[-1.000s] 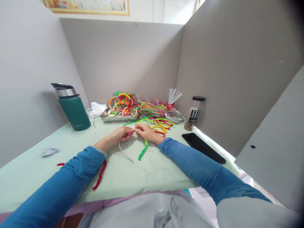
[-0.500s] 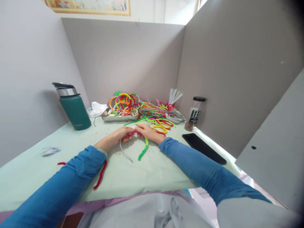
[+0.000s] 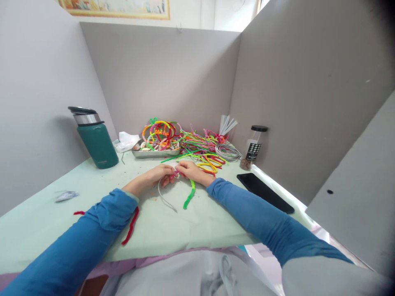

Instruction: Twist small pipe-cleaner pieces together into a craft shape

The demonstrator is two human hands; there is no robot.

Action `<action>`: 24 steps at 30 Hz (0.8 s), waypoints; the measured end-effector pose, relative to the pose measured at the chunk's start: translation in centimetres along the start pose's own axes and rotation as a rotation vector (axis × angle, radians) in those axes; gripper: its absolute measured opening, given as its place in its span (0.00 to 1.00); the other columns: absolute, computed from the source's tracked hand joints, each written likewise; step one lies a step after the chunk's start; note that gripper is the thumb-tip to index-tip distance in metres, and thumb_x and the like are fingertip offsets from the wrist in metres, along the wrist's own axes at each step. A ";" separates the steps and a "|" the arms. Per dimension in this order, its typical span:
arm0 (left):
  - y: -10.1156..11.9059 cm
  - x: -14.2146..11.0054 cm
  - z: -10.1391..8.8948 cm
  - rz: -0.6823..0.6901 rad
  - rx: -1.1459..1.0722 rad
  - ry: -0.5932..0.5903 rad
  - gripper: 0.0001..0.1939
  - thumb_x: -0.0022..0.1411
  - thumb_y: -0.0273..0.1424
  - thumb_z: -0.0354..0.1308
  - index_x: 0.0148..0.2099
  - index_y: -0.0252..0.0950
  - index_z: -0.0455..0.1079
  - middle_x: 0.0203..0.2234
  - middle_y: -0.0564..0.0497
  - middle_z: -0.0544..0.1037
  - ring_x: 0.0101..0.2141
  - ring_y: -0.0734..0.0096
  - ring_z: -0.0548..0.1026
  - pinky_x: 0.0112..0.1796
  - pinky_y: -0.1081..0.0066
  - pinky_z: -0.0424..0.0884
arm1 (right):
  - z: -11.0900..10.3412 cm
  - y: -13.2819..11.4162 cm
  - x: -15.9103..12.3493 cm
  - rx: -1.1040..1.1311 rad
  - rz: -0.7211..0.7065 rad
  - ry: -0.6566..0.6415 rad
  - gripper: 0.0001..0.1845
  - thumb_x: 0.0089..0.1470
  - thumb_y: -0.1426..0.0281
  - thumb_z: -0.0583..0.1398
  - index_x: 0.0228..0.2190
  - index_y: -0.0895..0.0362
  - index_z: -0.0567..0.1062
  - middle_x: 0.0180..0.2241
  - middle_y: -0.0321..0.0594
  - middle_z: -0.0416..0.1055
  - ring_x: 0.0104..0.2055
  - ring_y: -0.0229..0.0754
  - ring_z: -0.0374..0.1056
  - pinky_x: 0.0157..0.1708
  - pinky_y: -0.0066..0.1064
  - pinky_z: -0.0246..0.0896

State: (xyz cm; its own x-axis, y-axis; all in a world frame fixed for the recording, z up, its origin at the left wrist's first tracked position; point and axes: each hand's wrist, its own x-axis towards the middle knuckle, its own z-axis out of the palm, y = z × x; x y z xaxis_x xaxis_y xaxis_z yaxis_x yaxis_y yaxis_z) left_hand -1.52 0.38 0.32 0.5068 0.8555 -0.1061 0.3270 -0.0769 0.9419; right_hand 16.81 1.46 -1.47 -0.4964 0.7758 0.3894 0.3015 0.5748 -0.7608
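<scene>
Hands pinching pink pipe cleaner (image 3: 174, 174), in front of metal tray (image 3: 156, 154).
Left hand (image 3: 163, 174), right hand (image 3: 187, 169): fingertips pressed on it; green pipe cleaner (image 3: 189, 196) hangs below right.

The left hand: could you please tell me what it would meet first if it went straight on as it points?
The left hand would probably meet the right hand first, by the pink fuzzy piece at their fingertips, though exact depth is unclear.
</scene>
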 end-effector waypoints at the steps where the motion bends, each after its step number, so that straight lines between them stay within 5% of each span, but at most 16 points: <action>1: -0.1 0.0 0.0 0.006 0.014 -0.002 0.11 0.53 0.35 0.57 0.32 0.30 0.69 0.18 0.50 0.73 0.12 0.79 0.64 0.13 0.77 0.56 | 0.0 0.0 0.0 0.001 -0.001 0.002 0.15 0.55 0.66 0.52 0.20 0.59 0.65 0.18 0.30 0.59 0.22 0.32 0.54 0.25 0.25 0.47; 11: -0.5 0.2 0.1 0.046 0.115 0.086 0.23 0.55 0.51 0.55 0.30 0.33 0.66 0.16 0.53 0.71 0.12 0.79 0.64 0.14 0.77 0.57 | 0.0 -0.2 0.1 0.008 0.030 -0.003 0.12 0.55 0.68 0.52 0.21 0.58 0.65 0.18 0.31 0.60 0.22 0.32 0.54 0.24 0.25 0.48; 24: -1.1 0.3 -0.1 0.061 0.169 0.115 0.20 0.56 0.48 0.56 0.27 0.35 0.63 0.11 0.56 0.66 0.12 0.79 0.62 0.15 0.78 0.55 | 0.1 0.1 0.2 0.004 0.012 -0.010 0.17 0.57 0.63 0.51 0.21 0.59 0.65 0.19 0.31 0.59 0.22 0.32 0.54 0.25 0.25 0.49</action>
State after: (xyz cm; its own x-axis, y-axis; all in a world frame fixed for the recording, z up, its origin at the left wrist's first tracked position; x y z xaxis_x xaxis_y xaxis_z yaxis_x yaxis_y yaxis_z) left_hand -1.82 0.78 -0.66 0.4384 0.8988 -0.0048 0.4331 -0.2065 0.8774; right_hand 16.69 1.62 -1.50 -0.5004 0.7803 0.3750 0.3044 0.5641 -0.7676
